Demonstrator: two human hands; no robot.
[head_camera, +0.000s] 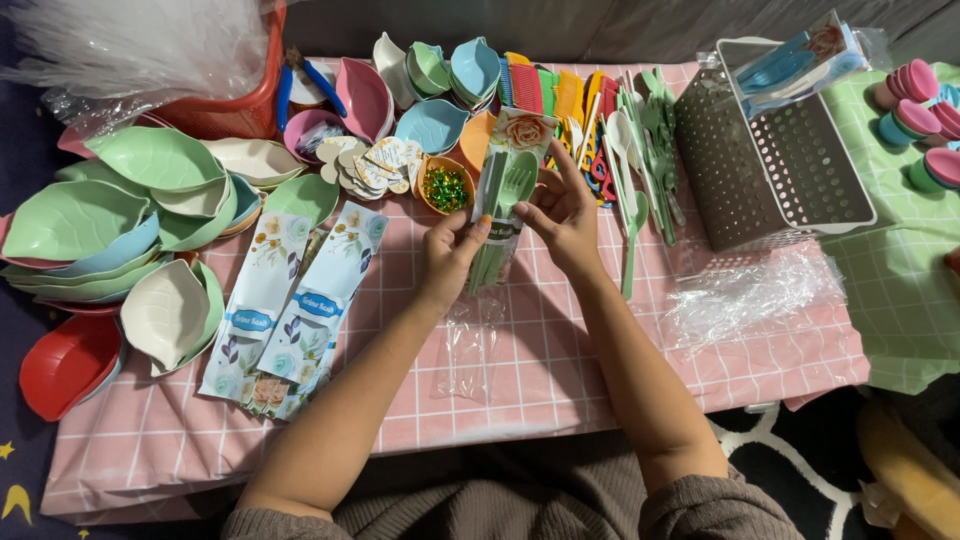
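My left hand (447, 255) and right hand (562, 215) both pinch the green cutlery pack (503, 195), held above the pink worktop (560, 350). Light, stiff card, slippery film; best gripped at edges. Floral cards (290, 310) left, basket (775, 160) far right.

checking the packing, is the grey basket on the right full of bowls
No, the grey basket holds only a clear pack of blue cutlery at its top; the bowls lie on the left.
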